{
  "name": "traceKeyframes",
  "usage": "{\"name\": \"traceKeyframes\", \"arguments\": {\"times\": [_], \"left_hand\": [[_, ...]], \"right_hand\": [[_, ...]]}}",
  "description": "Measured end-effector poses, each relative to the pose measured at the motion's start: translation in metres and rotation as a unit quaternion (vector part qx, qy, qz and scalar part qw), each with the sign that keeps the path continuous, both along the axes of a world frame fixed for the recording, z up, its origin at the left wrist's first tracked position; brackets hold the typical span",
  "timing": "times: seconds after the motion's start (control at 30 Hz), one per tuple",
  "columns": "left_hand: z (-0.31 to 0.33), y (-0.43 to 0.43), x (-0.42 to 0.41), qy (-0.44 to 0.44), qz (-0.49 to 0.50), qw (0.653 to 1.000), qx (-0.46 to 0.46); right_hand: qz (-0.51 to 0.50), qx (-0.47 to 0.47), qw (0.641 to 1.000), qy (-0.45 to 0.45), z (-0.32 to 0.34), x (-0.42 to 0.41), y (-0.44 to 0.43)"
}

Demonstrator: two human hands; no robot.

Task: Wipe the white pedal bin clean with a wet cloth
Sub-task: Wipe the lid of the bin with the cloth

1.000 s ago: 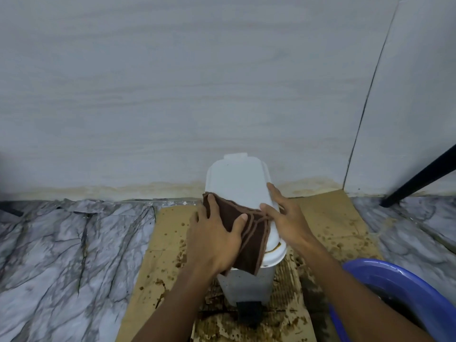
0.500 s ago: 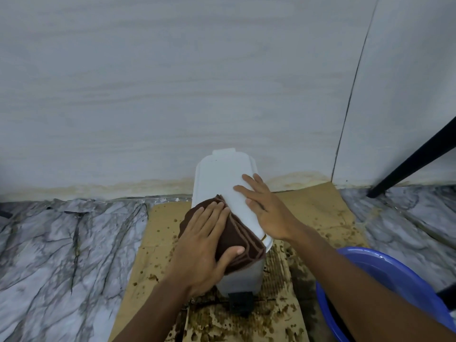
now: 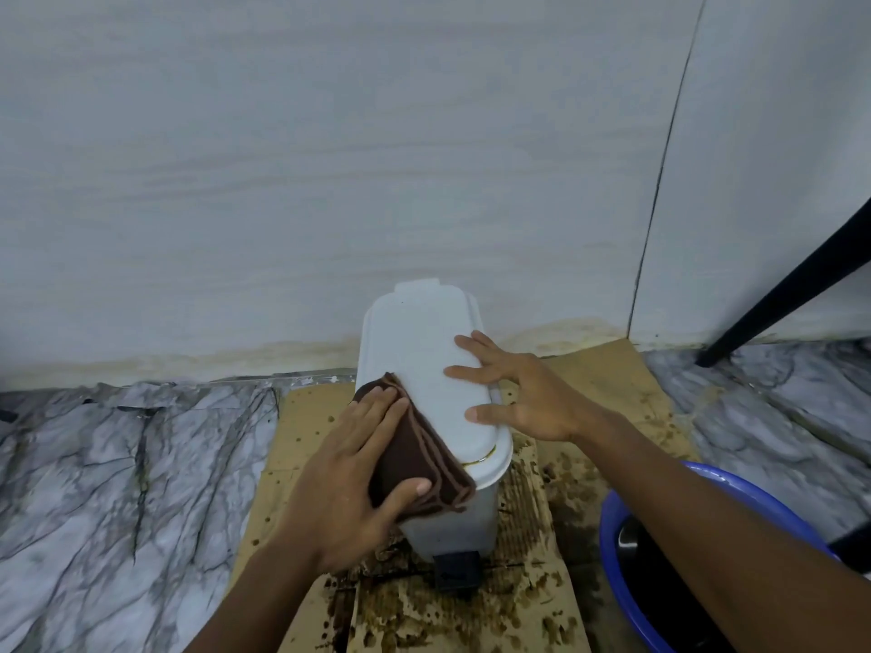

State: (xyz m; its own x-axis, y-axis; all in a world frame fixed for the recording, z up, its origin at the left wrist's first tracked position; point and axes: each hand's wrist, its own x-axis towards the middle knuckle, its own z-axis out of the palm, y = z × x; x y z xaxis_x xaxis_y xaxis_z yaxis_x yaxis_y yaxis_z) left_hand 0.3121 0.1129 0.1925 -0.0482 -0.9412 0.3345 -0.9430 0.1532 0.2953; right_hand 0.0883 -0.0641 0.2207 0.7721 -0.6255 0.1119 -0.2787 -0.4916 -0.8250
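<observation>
white pedal bin (image 3: 452,525) on stained cardboard (image 3: 311,417) by far wall (image 3: 330,181) | your left hand (image 3: 349,478), fingers together, presses brown cloth (image 3: 419,468) on lid (image 3: 419,351) left edge | right hand (image 3: 532,393) fingers spread, steadying lid | sides, pedal (image 3: 456,570) likely left

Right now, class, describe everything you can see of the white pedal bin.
The white pedal bin is oblong, plastic-looking, its lid shut, with a tab at the lid's far end and a dark pedal at its base. It stands on stained cardboard near the wall. A yellowish streak marks the lid's near rim. The left hand presses a brown cloth on its near left edge; the right hand rests spread on the lid.
</observation>
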Motion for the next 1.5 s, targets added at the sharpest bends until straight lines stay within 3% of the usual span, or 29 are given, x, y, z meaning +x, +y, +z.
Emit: {"name": "traceKeyframes", "arguments": {"times": [0.27,0.53,0.7,0.8,1.03,1.17,1.5], "left_hand": [[0.017,-0.042,-0.062,-0.105,0.018,0.994,-0.013],[-0.001,-0.007,-0.036,-0.006,0.060,0.996,-0.065],[0.004,-0.029,-0.083,-0.040,0.146,0.988,-0.039],[0.007,-0.045,-0.108,-0.014,0.180,0.983,-0.035],[-0.003,-0.013,-0.047,-0.022,0.051,0.995,-0.082],[-0.014,0.000,-0.023,0.041,0.072,0.992,-0.099],[0.001,-0.046,-0.095,-0.038,0.154,0.985,-0.060]], "right_hand": [[-0.014,0.043,0.999,-0.020,-0.001,0.000,0.003],[-0.017,0.078,0.996,-0.028,-0.002,0.006,0.010],[-0.034,0.072,0.996,-0.036,-0.002,0.006,0.014],[-0.032,0.081,0.995,-0.044,-0.002,0.005,0.014],[-0.015,0.088,0.994,-0.068,-0.012,0.002,0.009],[-0.037,0.139,0.982,-0.122,-0.021,0.011,0.009],[-0.077,0.132,0.981,-0.115,-0.016,0.013,0.005]]}}
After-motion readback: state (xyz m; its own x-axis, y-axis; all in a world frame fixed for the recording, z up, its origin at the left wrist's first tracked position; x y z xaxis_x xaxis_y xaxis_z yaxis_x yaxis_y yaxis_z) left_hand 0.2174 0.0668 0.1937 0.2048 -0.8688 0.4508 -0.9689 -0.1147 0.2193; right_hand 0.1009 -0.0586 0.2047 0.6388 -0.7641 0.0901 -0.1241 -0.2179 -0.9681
